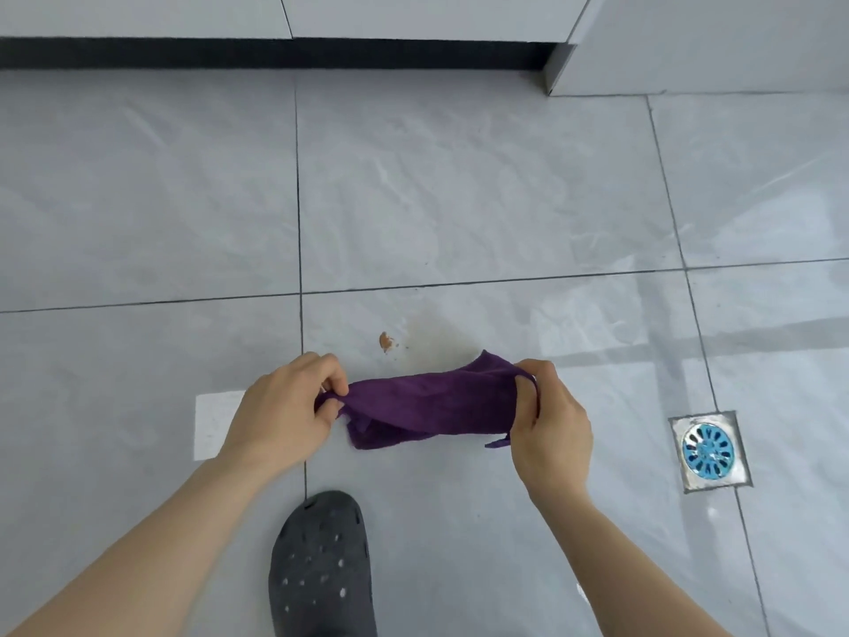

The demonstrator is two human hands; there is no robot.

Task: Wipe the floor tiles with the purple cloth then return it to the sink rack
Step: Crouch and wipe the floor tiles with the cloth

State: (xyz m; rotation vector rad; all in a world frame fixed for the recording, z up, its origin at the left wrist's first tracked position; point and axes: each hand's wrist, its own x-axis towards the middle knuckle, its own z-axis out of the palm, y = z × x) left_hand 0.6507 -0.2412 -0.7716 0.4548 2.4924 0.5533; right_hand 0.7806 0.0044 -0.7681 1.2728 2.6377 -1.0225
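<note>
The purple cloth is stretched between both hands, just above the grey floor tiles. My left hand pinches its left end and my right hand grips its right end. Just beyond the cloth, a small orange-brown blob lies on the tile next to a faint brownish smear. The sink rack is out of sight.
A square metal floor drain with a blue grate sits to the right. My dark grey perforated slipper stands below the cloth. White cabinet fronts with a black toe-kick run along the far edge, and a cabinet corner juts out at the upper right.
</note>
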